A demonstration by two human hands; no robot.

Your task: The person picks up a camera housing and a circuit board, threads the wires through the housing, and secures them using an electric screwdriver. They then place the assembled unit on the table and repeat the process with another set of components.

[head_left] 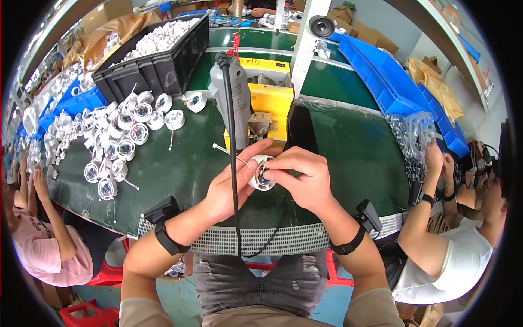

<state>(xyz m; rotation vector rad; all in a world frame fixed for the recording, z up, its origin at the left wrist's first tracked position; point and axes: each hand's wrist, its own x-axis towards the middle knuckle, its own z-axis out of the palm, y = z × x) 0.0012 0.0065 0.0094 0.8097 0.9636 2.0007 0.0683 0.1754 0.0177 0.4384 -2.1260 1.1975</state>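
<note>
Over the near part of the green table, my left hand (227, 182) grips a round white plastic housing (263, 186) with electronic parts inside its ring. A thin white cable (229, 152) with a small connector sticks out of the housing past my left fingers. My right hand (303, 177) has thumb and forefinger pinched at the housing's opening; whether something small is between them I cannot make out. Just beyond my hands stands a yellow box-shaped machine (271, 103) with a metal fixture, and a grey cylindrical tool (231, 90) leans against its left side. A black cable hangs before my left hand.
Many similar white housings (126, 148) lie heaped on the left. Behind them is a black crate (147, 76) of small white parts. Blue trays (381, 76) and a bag of metal pieces (414, 147) are at the right. Co-workers sit on both sides.
</note>
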